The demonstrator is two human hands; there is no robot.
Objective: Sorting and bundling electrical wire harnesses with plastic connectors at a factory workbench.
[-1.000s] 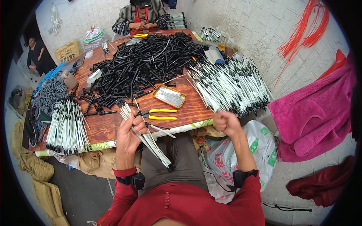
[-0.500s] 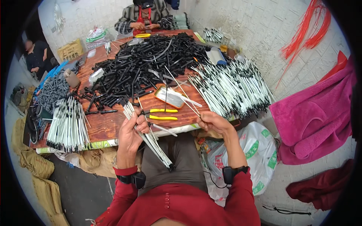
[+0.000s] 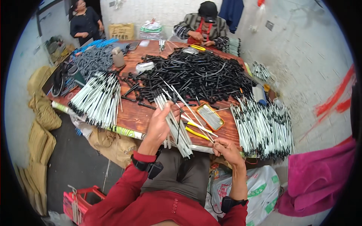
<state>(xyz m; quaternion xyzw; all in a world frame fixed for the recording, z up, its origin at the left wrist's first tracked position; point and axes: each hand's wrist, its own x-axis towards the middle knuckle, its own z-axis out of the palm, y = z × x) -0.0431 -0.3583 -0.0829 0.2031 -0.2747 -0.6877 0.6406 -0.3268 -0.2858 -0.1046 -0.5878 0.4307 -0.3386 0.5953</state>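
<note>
My left hand (image 3: 160, 122) is closed around a bundle of thin white rods (image 3: 175, 126) with black ends, held tilted over the table's front edge. A black T-shaped part lies against this bundle by the fingers. Between the thumb and fingers of my right hand (image 3: 226, 149) are the lower ends of long, thin white sticks (image 3: 192, 111), which slant up to the left toward the bundle. Yellow-handled pliers (image 3: 198, 135) lie between my hands, partly covered by the sticks. Just behind is an orange-rimmed tin (image 3: 220, 122) of thin pale pieces.
Black plastic parts (image 3: 192, 75) are heaped mid-table. Black-tipped white rods are piled at left (image 3: 100, 100) and right (image 3: 264, 130). A person (image 3: 205, 28) sits opposite; another person (image 3: 86, 22) stands far left. A plastic bag (image 3: 245, 192) and red stool (image 3: 81, 203) are below.
The view has turned left, so the table appears shifted right. The bundle stays in my left hand and the sticks in my right; my hands look slightly closer together.
</note>
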